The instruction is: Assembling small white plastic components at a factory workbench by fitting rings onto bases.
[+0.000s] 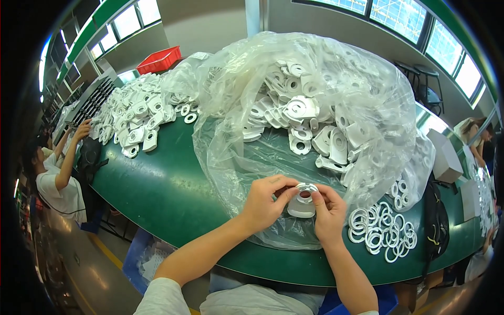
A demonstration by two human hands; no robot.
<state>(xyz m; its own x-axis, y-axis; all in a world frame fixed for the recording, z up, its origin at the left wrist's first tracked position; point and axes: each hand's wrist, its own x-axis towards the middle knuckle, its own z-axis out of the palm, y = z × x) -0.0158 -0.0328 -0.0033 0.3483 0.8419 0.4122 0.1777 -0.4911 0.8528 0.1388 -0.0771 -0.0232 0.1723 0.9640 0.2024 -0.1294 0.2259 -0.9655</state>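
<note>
Between my two hands, above the front edge of the clear plastic bag [231, 184], is a white plastic part [301, 211] with a round hole. A shiny silvery ring [306, 186] sits at its upper end, around or on the hole; how far it is seated I cannot tell. My left hand [268, 202] pinches the ring side with thumb and forefinger. My right hand [331, 212] grips the opposite side, its thumb near the hole. To the right of my right hand lies a loose heap of silvery-white rings [382, 231].
More white parts [302, 110] fill the big bag, and another pile [136, 113] spreads at the left on the green table [152, 184]. A red crate [159, 60] stands behind it. Black bags [436, 220] hang at the right edge. A co-worker [58, 173] reaches in from the left.
</note>
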